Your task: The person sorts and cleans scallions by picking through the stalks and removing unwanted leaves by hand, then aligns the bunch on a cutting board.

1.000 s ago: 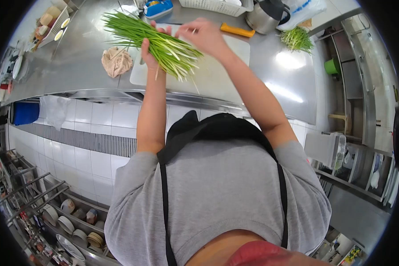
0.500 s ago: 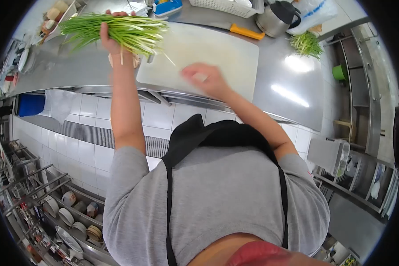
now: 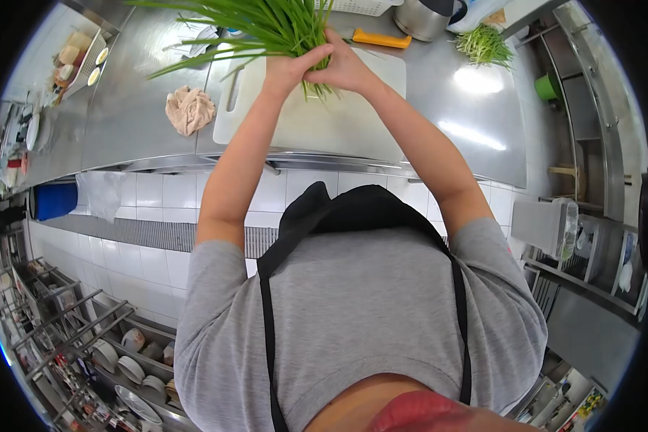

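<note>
Both hands are clamped round one bunch of long green chive-like stalks (image 3: pixel 284 29): left hand (image 3: pixel 289 72) and right hand (image 3: pixel 347 68) meet, thumbs close together. Bunch lies over the white rectangular cutting board (image 3: pixel 324 126); long ends fan to the left past its edge, short ends poke out toward the wearer.

Surroundings: knife with a bright yellow handle (image 3: pixel 381 38) at the board's far edge, just beyond the right hand; blade mostly hidden. Crumpled beige cloth (image 3: pixel 189 110) left of the board, on the shiny stainless-steel counter (image 3: pixel 140 122). To the right, a small heap of cut greens (image 3: pixel 482 45), near a steel jug with black fittings (image 3: pixel 419 18). White perforated plastic basket (image 3: pixel 360 6) cut by the top border.

Markings: lettering on the metal rack (image 3: pixel 79 320) contents too small to read.
</note>
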Demonstrator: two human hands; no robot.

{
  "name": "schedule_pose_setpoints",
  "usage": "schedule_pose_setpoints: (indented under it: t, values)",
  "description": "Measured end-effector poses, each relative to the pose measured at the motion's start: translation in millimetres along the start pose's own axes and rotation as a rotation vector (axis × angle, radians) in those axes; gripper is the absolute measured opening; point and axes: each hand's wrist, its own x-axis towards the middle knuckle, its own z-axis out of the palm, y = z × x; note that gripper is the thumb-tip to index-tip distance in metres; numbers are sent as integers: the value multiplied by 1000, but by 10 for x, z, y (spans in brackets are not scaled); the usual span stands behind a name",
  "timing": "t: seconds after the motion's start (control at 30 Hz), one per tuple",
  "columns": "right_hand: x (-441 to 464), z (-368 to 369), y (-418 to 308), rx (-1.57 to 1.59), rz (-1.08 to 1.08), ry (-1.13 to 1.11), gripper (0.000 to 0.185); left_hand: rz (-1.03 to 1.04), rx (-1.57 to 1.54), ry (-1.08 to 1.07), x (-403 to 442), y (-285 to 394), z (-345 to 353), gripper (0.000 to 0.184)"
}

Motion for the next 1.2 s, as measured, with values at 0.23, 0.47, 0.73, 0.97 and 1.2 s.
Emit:
schedule_pose_setpoints:
  t: [0.23, 0.47, 0.73, 0.97, 1.2]
  values:
    - [306, -279, -317, -52, 118, -136, 110, 32, -121, 86, 283, 174, 73, 32]
    - [121, -636, -357, -48, 86, 102, 73, -164, -992, 517, 216, -107, -13, 21]
    - [-406, -250, 240, 844, 584, -113, 46, -113, -1133, 620, 254, -224, -338, 27]
    - [-566, -637, -64, 245, 596, -132, 27, -142, -922, 602, 141, -78, -332, 19]
    - [-524, -1172, -183, 163, 458, 278, 24, -149, -1027, 580, 11, -264, -533, 22]
